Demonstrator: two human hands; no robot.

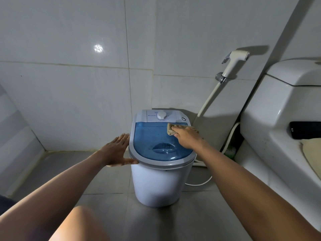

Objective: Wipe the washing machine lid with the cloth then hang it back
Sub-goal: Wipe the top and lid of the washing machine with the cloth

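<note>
A bare knee (78, 221) sits lowest in the view, with two bare forearms reaching forward over the grey tiled floor (107, 181). One small white washing machine (156, 185) stands on that floor, its body round and its top rimmed in grey. The left hand (115, 151) is open and flat, fingers spread, pressed against the left side of the machine's grey rim with the thumb lying along the front edge. The one translucent blue lid (156, 138) is down and closed, with a moulded recess near its front. The right hand (186, 137) rests on the right rear part of the lid, fingers pressing down on one tan cloth (171, 130), which lies bunched flat on the blue surface just in front of the control panel. Behind it, the panel carries one white dial (162, 115) and one small round button (184, 118). To the right stands one white toilet (278, 119), a dark phone (305, 130) lying on it. On the tiled wall beyond hangs one bidet sprayer (234, 61), its hose (208, 100) dropping behind the machine.
</note>
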